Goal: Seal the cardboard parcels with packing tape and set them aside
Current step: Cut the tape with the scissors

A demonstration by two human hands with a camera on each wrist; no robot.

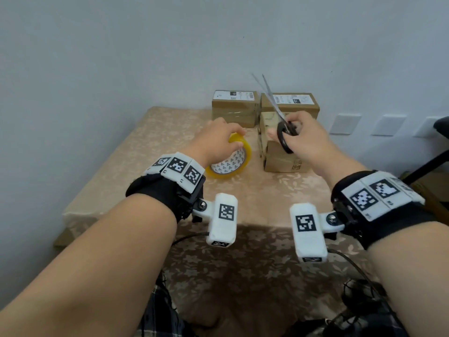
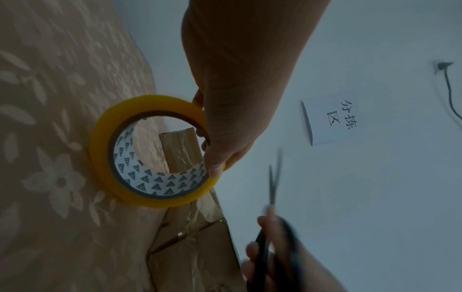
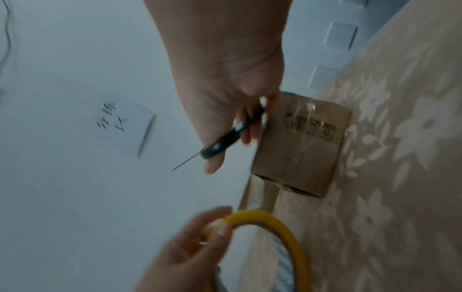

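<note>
The left hand grips the yellow tape roll at the middle of the tabletop. At its 3 o'clock, the right hand holds open-bladed scissors above the near parcel. Two labelled parcels stand at 12 o'clock.

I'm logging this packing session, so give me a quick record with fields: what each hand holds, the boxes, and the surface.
Left hand: grips the yellow tape roll, which stands on edge on the table
Right hand: holds black-handled scissors, blades open, pointing up
Nearest box: beside the roll, clear tape on it
Rear boxes: two, labelled, left and right
Surface: floral tablecloth
</note>
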